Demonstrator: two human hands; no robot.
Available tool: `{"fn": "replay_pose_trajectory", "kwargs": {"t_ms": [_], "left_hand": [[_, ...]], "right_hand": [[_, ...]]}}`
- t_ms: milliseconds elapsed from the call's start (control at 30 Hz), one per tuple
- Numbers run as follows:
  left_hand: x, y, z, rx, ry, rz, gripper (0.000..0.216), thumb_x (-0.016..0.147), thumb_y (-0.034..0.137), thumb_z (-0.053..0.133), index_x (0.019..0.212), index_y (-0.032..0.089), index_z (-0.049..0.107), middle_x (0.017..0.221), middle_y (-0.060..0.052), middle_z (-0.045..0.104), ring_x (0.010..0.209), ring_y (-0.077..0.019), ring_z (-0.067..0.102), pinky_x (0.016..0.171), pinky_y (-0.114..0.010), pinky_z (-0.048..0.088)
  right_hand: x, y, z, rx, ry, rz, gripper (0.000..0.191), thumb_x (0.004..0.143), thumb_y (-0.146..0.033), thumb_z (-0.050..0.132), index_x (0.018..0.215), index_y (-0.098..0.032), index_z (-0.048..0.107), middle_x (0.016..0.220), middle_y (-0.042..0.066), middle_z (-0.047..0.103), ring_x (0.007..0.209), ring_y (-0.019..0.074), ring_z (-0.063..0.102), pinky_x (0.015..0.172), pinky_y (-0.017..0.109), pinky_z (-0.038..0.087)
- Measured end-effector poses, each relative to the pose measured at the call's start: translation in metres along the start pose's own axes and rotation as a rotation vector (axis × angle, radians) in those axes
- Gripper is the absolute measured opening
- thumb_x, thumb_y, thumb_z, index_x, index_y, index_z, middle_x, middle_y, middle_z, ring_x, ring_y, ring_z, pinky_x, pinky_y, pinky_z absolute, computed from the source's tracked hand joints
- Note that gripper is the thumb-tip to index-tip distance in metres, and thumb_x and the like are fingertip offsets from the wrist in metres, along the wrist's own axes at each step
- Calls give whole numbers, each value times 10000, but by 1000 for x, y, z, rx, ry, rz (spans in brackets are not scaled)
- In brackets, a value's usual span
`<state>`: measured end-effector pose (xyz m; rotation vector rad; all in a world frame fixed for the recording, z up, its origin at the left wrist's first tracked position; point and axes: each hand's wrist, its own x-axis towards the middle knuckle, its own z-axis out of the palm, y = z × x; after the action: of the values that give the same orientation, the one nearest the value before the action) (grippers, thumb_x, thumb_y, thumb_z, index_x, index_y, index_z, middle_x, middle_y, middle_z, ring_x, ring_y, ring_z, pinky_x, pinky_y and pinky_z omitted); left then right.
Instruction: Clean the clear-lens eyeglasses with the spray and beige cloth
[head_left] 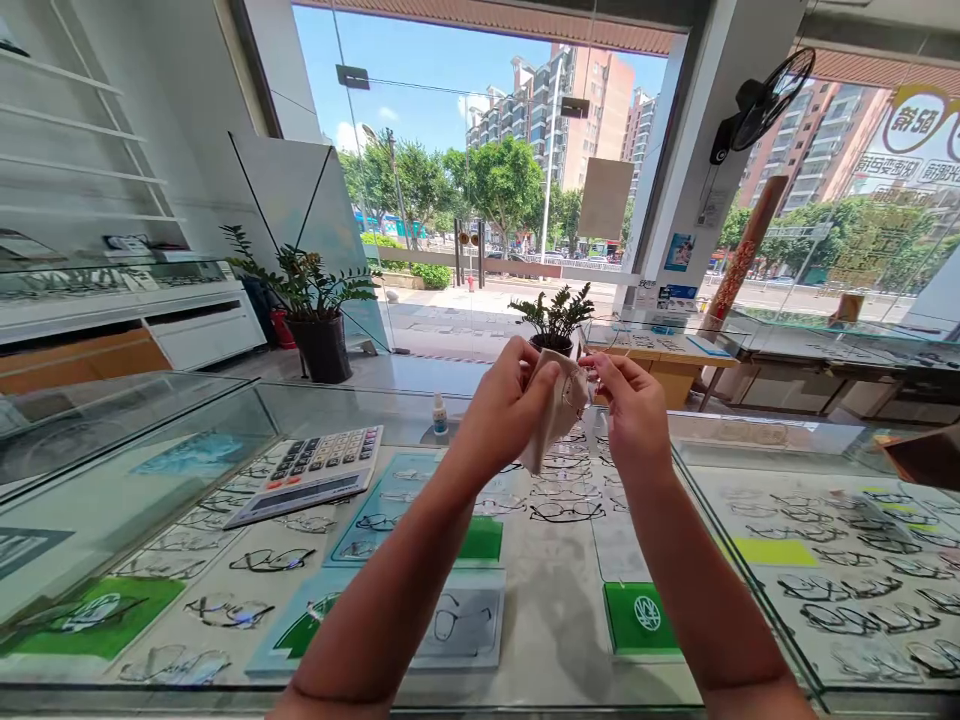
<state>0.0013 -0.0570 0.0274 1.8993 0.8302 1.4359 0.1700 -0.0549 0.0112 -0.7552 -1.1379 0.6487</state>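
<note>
Above the glass counter (547, 560), both hands are raised together in the middle of the head view. My left hand (514, 400) is closed on a beige cloth (541, 440), with its thumb pressed flat against the fabric and a loose end hanging down. A pair of thin-rimmed eyeglasses (576, 388) lies against the cloth, partly hidden by it. My right hand (632, 405) pinches the eyeglasses at their right side between thumb and fingers. Below, a small spray bottle (439, 414) stands upright on the counter, left of my hands.
A large calculator (319, 470) lies on the counter at the left. Under the glass sit rows of eyeglass frames (568, 510) and a green box (643, 618). Another display case (840, 560) adjoins at the right. Potted plants (319, 340) stand beyond, before the shop window.
</note>
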Motion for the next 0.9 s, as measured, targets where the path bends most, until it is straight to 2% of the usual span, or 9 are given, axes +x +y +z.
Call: {"fn": "replay_pose_trajectory", "kwargs": {"t_ms": [200, 367, 500, 633, 700, 767, 833, 900], "left_hand": [[-1, 0, 10, 91, -33, 105, 239, 1032, 392, 606, 901, 225, 495, 787, 5, 661, 689, -131, 590, 600, -263, 442], [1, -2, 19, 64, -49, 140, 334, 1068, 471, 541, 910, 195, 642, 898, -52, 744, 841, -171, 693, 746, -307, 569], [6, -9, 26, -34, 22, 122, 215, 956, 399, 740, 957, 199, 658, 937, -45, 756, 875, -175, 733, 783, -313, 595], [10, -16, 30, -215, 37, 33, 351, 835, 354, 867, 1028, 202, 617, 1010, -51, 750, 929, -181, 745, 829, -318, 602], [13, -19, 31, -339, -25, -48, 428, 825, 390, 881, 1089, 199, 603, 978, -50, 763, 894, -177, 744, 803, -308, 593], [15, -23, 30, -430, -140, -125, 441, 844, 448, 865, 1106, 183, 629, 898, -42, 767, 802, -158, 724, 737, -279, 563], [17, -25, 29, -476, -235, -159, 394, 862, 482, 847, 1023, 159, 688, 825, -29, 744, 725, -128, 679, 691, -251, 523], [17, -27, 28, -523, -277, -168, 355, 861, 472, 854, 932, 147, 731, 807, -24, 721, 706, -110, 646, 692, -242, 511]], "right_hand": [[4, 11, -6, 101, 19, -80, 167, 876, -420, 820, 890, -255, 835, 907, 34, 795, 847, 173, 673, 789, 325, 555], [7, 14, -6, 105, 28, -134, 131, 893, -383, 806, 877, -257, 834, 892, 30, 796, 834, 170, 691, 793, 331, 574], [6, 14, -4, 147, 4, -104, 148, 895, -410, 797, 882, -263, 813, 945, 31, 803, 882, 180, 718, 837, 354, 600], [4, 10, -3, 222, -28, -45, 175, 870, -444, 812, 876, -269, 800, 970, 24, 798, 868, 175, 718, 811, 350, 608], [3, 7, -4, 240, -42, -31, 185, 860, -455, 820, 876, -271, 801, 982, 26, 797, 863, 175, 713, 802, 351, 606], [3, 5, -5, 235, -56, -27, 187, 864, -461, 815, 876, -276, 801, 994, 29, 800, 878, 181, 709, 805, 356, 602], [4, 5, -5, 236, -71, -27, 182, 872, -460, 806, 874, -279, 801, 999, 30, 803, 905, 187, 706, 820, 358, 593], [5, 5, -6, 258, -85, -19, 180, 872, -459, 806, 870, -279, 801, 998, 27, 804, 915, 184, 702, 840, 358, 583]]}}
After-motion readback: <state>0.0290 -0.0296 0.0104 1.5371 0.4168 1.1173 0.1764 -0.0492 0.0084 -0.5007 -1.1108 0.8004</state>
